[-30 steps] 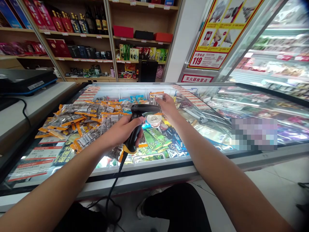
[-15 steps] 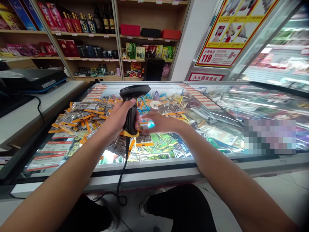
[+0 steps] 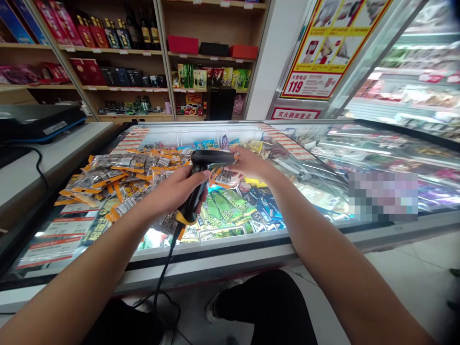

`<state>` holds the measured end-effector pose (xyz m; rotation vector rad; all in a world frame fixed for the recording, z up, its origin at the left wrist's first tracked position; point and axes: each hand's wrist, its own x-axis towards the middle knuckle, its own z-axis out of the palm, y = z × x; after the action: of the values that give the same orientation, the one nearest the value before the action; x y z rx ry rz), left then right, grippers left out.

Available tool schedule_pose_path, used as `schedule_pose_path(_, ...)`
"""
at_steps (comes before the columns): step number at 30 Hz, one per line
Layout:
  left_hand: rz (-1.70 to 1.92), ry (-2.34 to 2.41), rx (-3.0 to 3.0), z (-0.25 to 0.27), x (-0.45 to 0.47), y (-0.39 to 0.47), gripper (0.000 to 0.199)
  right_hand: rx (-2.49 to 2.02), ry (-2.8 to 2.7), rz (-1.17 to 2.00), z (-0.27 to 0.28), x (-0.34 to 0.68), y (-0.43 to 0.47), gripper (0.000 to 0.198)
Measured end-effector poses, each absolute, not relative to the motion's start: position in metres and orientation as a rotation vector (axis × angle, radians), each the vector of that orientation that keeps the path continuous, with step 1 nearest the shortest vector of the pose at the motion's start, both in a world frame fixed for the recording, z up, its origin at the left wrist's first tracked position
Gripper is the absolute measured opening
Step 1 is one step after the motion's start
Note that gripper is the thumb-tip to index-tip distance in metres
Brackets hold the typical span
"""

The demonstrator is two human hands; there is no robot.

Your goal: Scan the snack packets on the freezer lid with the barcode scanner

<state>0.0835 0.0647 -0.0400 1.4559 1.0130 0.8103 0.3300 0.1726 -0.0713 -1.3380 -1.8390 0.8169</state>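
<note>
My left hand (image 3: 183,189) is wrapped round the handle of a black and yellow barcode scanner (image 3: 196,191), its head pointing right and its cable (image 3: 165,273) hanging down. Close to the scanner's head, my right hand (image 3: 247,165) pinches a clear packet with orange edges (image 3: 221,177); the scanner covers part of it. On the glass to the left lies a pile of similar orange-edged packets (image 3: 118,167). Beneath the hands, green packs (image 3: 224,206) and blue packs (image 3: 262,203) show in the chest freezer (image 3: 230,254).
A counter (image 3: 72,146) with a black device (image 3: 43,120) stands at the left. Shelves (image 3: 122,50) of bottles and boxes line the back. A red and yellow poster (image 3: 330,48) is at the right, beside a glass-fronted display (image 3: 413,76). Cable loops lie near my feet.
My right hand has moved up and right with the packet, uncovering green packs. The scanner has tilted and its head has dropped lower, facing the packet. The view has shifted slightly right.
</note>
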Motion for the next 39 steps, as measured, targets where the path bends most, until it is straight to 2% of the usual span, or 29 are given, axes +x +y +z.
schedule_pose_path(3, 0.746, 1.023, 1.454, -0.044, 0.085, 0.064, 0.036, -1.482, -1.906, 0.667, -0.061, 0.333, 0.174, 0.042)
schedule_pose_path(6, 0.735, 1.023, 1.459, -0.049, 0.084, 0.066, 0.038, -1.441, -1.853, 0.574, -0.057, 0.334, 0.174, 0.036)
schedule_pose_path(11, 0.698, 1.03, 1.501, -0.052, 0.084, 0.068, 0.043, -1.389, -1.859, 0.523, -0.061, 0.337, 0.178, 0.032)
schedule_pose_path(20, 0.678, 1.047, 1.507, -0.048, 0.085, 0.065, 0.039, -1.423, -1.862, 0.474, -0.058, 0.336, 0.177, 0.033)
schedule_pose_path(27, 0.82, 1.018, 1.439, -0.045, 0.083, 0.067, 0.032, -1.592, -1.919, 0.235, -0.061, 0.353, 0.188, 0.04)
schedule_pose_path(31, 0.989, 1.001, 1.412, -0.038, 0.077, 0.072, 0.031, -1.92, -1.868, -0.013, -0.063, 0.37, 0.194, 0.057)
schedule_pose_path(34, 1.096, 0.993, 1.378, -0.035, 0.073, 0.078, 0.031, -1.815, -1.936, -0.234, -0.07, 0.361, 0.193, 0.057)
schedule_pose_path(37, 1.13, 0.995, 1.34, -0.037, 0.071, 0.083, 0.031, -1.612, -2.141, -0.234, -0.085, 0.336, 0.189, 0.056)
schedule_pose_path(39, 1.127, 0.996, 1.33, -0.039, 0.071, 0.085, 0.032, -1.641, -2.24, -0.208, -0.096, 0.322, 0.187, 0.057)
